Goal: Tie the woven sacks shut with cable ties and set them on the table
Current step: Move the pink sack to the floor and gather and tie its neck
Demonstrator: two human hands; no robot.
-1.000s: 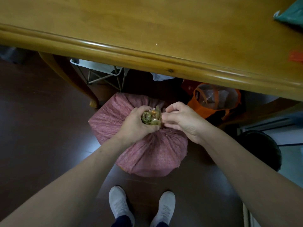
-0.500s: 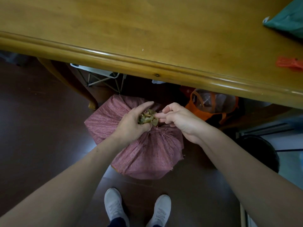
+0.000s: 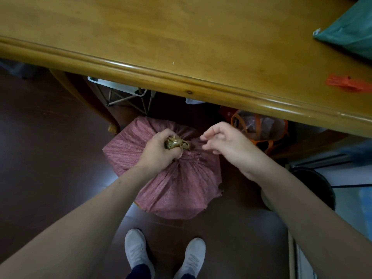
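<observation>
The left hand is clenching the gathered neck of the woven sack sitting beneath it, the right hand is hovering released beside, so a loosening grip could let the neck open.

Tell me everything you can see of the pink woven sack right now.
The pink woven sack sits full and upright on the dark floor by the wooden table. Its woven cloth is gathered in pleats to a bunched neck, gripped by the left hand; something greenish-brown shows there. The right hand hovers beside it, apart.
</observation>
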